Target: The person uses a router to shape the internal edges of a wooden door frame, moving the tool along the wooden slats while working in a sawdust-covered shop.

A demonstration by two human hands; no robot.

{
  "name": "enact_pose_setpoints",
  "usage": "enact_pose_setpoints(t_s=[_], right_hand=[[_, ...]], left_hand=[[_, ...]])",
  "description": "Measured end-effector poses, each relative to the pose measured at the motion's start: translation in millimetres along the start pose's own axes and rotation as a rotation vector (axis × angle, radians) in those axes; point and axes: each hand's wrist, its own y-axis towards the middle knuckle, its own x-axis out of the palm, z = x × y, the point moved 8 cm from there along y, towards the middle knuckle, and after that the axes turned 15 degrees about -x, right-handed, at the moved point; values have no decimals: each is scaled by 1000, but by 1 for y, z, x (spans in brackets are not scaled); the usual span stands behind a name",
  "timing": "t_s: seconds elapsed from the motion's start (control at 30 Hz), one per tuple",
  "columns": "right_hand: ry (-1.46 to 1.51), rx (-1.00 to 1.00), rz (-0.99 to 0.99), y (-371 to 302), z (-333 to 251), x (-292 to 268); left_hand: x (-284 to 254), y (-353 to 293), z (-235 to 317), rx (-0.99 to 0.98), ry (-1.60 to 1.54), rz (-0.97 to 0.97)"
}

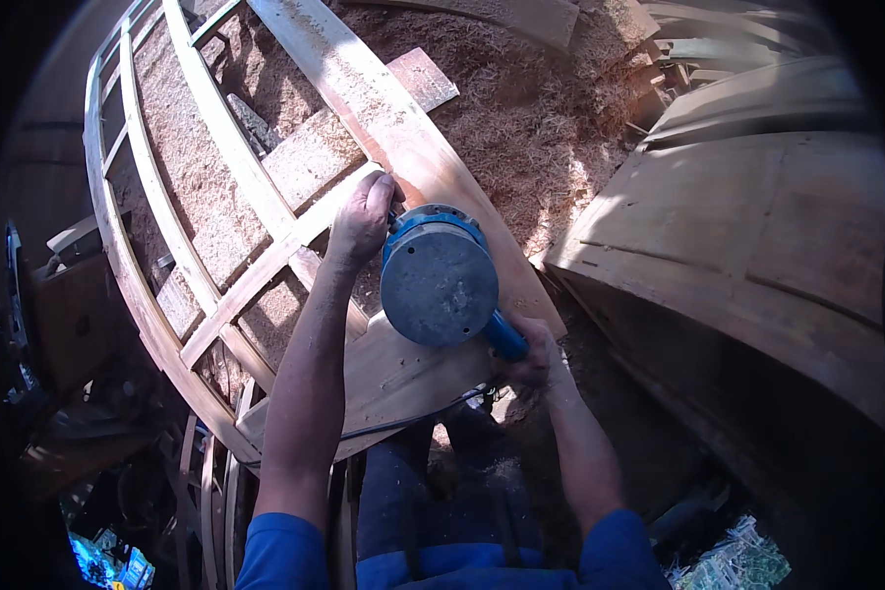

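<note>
With both hands I hold a blue power tool with a large round grey disc on top [439, 285]; its exact kind is not clear. My left hand [364, 218] is closed at its far left side, around a grip mostly hidden by the fingers. My right hand [529, 352] wraps the blue handle that sticks out toward me at the lower right. Beneath the tool lies a wooden door-like frame [393, 128], with a wide smooth rail on the right and narrow crossing bars on the left. The tool's underside is hidden.
A dark cord [403, 423] runs along the frame's near edge. Wood shavings [501, 128] cover the ground beyond, around a supporting board [423, 79]. At the right stands a large panelled wooden piece [757, 226]. Thin wooden strips [206, 501] stand at the lower left.
</note>
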Motion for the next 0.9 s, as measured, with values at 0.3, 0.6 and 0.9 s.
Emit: enact_pose_setpoints(t_s=[0.3,0.6,0.9], right_hand=[[6,8,-44,25,-6,10],[66,11,4,56,-6,19],[65,4,41,85,-15,29]], left_hand=[[-21,23,-2,-7,-77,-29],[-42,52,1,-50,-91,-41],[-60,70,13,-89,-107,-28]])
